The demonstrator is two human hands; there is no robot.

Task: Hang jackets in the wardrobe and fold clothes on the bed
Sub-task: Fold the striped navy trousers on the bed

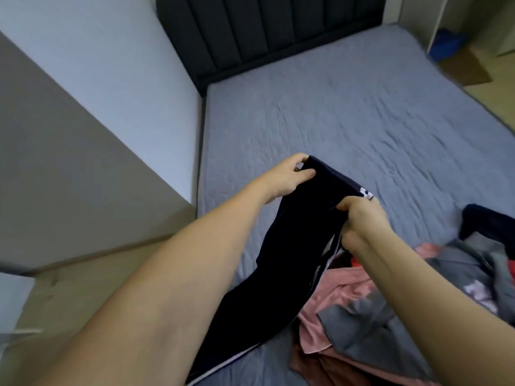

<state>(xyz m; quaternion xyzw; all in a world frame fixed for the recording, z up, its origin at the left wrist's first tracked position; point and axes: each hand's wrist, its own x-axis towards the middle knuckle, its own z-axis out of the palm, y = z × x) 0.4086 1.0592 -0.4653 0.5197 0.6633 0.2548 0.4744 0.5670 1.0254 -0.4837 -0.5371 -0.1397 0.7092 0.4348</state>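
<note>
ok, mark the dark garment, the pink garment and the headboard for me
dark garment (281, 263), head view, mid-length of the hanging cloth
pink garment (345, 285), head view, flat part beside the grey clothes
headboard (278, 29), head view, padded panel centre

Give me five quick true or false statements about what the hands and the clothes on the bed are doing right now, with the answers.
1. Both hands grip the dark navy garment. True: the left hand and the right hand each hold its upper edge.
2. The garment lies folded flat on the bed. False: it is held up, its lower part trailing down.
3. A pile with a pink garment and a grey garment lies to the right. True.
4. The headboard is white. False: it is dark and padded.
5. The right hand is empty. False: it holds the navy garment.
</note>
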